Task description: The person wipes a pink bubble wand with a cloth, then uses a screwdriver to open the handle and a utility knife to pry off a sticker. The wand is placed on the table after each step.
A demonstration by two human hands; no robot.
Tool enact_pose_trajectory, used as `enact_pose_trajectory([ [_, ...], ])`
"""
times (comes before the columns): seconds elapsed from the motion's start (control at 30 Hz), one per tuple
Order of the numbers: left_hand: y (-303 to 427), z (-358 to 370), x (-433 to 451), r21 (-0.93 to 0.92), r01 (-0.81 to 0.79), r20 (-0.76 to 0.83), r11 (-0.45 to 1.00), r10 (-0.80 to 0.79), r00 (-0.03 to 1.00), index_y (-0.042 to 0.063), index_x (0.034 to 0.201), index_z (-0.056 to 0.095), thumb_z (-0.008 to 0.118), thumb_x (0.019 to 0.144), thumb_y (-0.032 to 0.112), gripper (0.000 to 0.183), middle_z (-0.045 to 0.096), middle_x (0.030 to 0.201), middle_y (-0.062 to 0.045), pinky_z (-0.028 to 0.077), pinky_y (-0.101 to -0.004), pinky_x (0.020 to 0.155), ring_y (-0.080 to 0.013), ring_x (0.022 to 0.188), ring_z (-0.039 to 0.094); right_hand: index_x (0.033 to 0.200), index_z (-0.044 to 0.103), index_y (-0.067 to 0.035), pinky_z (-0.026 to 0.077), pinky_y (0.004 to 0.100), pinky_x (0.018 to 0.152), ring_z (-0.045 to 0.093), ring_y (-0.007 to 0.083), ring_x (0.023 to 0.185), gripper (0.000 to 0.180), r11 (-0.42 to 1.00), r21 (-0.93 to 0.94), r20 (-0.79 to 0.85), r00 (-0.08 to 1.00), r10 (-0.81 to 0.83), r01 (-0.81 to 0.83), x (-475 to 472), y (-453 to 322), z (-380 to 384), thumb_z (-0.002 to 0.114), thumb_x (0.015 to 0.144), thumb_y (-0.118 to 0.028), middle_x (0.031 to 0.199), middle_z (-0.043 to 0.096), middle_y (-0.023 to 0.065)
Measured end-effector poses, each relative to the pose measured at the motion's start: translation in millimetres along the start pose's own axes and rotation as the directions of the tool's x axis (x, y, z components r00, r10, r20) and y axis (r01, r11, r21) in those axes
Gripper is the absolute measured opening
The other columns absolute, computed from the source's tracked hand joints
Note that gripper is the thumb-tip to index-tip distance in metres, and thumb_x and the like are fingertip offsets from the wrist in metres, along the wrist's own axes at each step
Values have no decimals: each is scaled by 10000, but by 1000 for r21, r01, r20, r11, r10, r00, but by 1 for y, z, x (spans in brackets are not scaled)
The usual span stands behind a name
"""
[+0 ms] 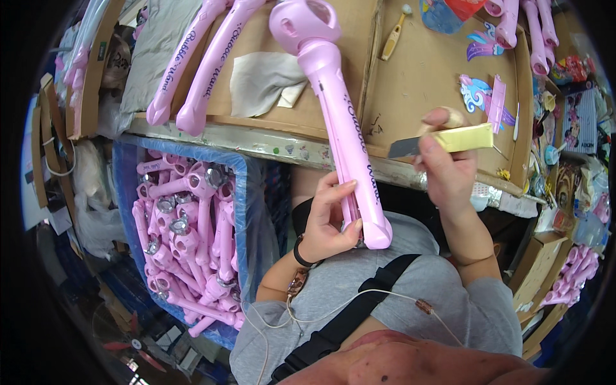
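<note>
My left hand grips the lower end of a pink plastic bubble wand, its thumb and fingers along the long slot in the handle. The wand slants up and away, its wide round head over the cardboard on the bench. To the right, raised near the bench edge, my right hand holds a yellow-handled tool with a flat dark grey blade pointing left towards the wand; the two are apart. Two more pink wands lie at the upper left, beside a white cloth.
A blue-lined bin full of pink wands stands at the left. On the cardboard tray lie a yellow-handled brush, colourful wing-shaped pieces and a pink strip. A fan is at the lower left, cardboard boxes at the right.
</note>
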State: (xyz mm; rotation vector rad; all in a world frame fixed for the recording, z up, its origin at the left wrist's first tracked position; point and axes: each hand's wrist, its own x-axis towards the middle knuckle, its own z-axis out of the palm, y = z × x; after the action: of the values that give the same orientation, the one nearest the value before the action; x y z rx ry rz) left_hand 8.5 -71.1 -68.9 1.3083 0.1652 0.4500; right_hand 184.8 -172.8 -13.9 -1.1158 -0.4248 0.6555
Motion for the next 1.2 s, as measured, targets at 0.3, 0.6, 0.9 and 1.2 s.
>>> enact_pose_trajectory([
  [0.3, 2, 0, 2, 102, -20, 5, 995, 20, 1000, 86, 1295, 436, 642, 750, 19, 587, 305, 1320, -169, 405, -377, 983, -264, 1217, 408, 927, 534, -6, 490, 267, 595, 619, 160, 685, 232, 815, -453, 196, 932, -305, 362, -8, 12, 27, 674, 741, -4, 791, 604, 85],
  [0.6, 4, 3, 2, 82, -14, 1, 996, 14, 1000, 96, 1294, 453, 639, 737, -17, 597, 305, 1304, -159, 406, -362, 982, -274, 1231, 392, 849, 532, -17, 501, 315, 534, 620, 251, 614, 276, 560, -587, 330, 805, -493, 584, -5, 19, 24, 710, 640, 7, 720, 597, 82],
  [0.9, 5, 1, 2, 216, -34, 36, 976, 26, 999, 111, 1293, 443, 629, 723, -33, 617, 308, 1306, -179, 399, -390, 987, -297, 1241, 375, 845, 527, -30, 468, 318, 488, 586, 240, 561, 272, 516, -594, 349, 775, -527, 618, 1, 24, 27, 715, 650, -3, 705, 583, 74],
  [1.2, 7, 4, 1, 181, -23, -3, 983, 24, 1000, 79, 1274, 463, 635, 712, -31, 598, 322, 1297, -172, 381, -378, 999, -286, 1229, 385, 843, 506, -11, 480, 305, 502, 595, 229, 567, 263, 591, -583, 296, 823, -485, 558, -4, 26, 31, 706, 673, 6, 700, 580, 78],
])
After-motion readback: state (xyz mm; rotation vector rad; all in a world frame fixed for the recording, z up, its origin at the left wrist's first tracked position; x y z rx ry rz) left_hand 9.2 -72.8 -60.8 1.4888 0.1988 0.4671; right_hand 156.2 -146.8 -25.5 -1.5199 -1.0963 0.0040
